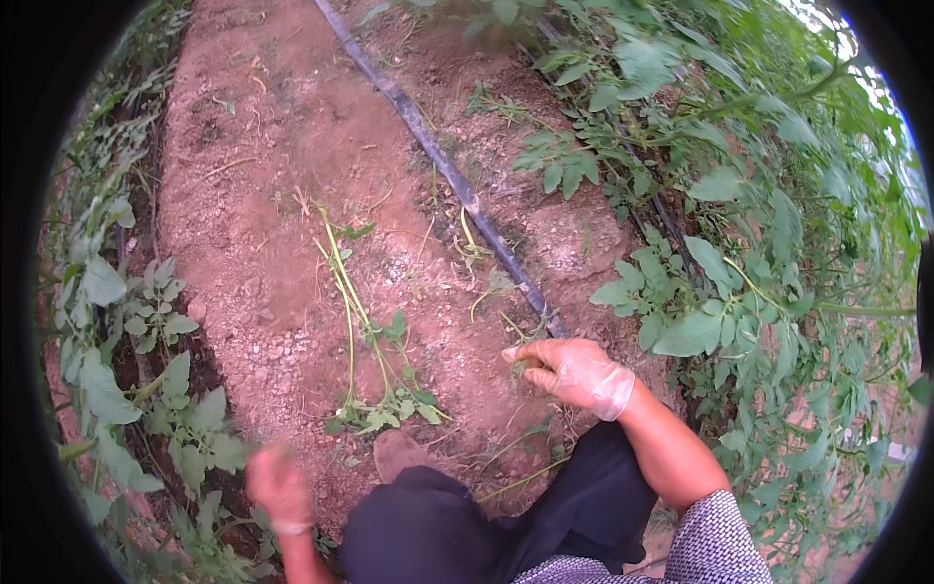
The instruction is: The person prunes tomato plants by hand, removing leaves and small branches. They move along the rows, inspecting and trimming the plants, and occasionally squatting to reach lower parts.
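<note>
My right hand (pixel 573 372), in a thin translucent glove, is over the soil near the lower end of a dark irrigation pipe (pixel 452 171). Its fingers are pinched around a small green plant piece (pixel 519 365). My left hand (pixel 277 482), gloved too and blurred, is low at the left beside leafy tomato plants (pixel 197 438); whether it holds anything cannot be told. Between and ahead of the hands, cut green stems with leaves (pixel 354 306) lie on the reddish soil. Another thin stem (pixel 522 478) lies by my right knee.
Dense tomato plants (pixel 759 292) lean in from the right, and more foliage (pixel 102 365) lines the left. A dark drip line (pixel 668 223) runs under the right row. My shoe (pixel 398 454) is on the soil, close to the cut stems' leafy ends.
</note>
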Motion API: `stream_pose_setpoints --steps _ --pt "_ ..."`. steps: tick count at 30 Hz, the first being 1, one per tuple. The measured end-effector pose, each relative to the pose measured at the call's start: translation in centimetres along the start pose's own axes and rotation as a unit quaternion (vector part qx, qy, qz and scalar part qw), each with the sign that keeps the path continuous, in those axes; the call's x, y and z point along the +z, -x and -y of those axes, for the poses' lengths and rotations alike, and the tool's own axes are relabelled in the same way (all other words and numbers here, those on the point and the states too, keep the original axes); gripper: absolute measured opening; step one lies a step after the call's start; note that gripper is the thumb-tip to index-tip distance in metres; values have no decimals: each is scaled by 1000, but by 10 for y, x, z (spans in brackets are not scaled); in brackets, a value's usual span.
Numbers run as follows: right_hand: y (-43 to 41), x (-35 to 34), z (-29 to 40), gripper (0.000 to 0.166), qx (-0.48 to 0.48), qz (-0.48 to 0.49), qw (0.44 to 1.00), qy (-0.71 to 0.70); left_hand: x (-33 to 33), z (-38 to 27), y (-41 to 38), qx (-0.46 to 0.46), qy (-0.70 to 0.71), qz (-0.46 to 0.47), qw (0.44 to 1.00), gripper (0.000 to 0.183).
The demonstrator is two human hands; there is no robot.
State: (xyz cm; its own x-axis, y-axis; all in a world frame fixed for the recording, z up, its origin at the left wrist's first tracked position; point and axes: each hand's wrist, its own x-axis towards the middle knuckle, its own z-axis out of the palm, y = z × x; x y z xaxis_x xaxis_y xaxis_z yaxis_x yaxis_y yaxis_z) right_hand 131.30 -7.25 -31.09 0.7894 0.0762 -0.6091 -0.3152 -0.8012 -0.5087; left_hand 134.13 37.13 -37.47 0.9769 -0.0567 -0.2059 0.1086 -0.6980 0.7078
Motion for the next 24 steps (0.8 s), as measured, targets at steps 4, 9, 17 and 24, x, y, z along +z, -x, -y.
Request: stream_pose_setpoints --steps 4,9,17,24 --pt "-34 -19 7 37 33 9 998 61 45 -23 -53 150 -179 356 905 53" --pt "-32 -76 16 31 109 -55 981 152 44 -33 -133 21 149 291 945 46" --pt "-42 -136 -50 32 294 -227 915 156 13 -58 -164 -12 219 333 917 45" --pt "-133 -76 -203 49 343 -215 892 201 -24 -125 -185 70 115 359 923 44"
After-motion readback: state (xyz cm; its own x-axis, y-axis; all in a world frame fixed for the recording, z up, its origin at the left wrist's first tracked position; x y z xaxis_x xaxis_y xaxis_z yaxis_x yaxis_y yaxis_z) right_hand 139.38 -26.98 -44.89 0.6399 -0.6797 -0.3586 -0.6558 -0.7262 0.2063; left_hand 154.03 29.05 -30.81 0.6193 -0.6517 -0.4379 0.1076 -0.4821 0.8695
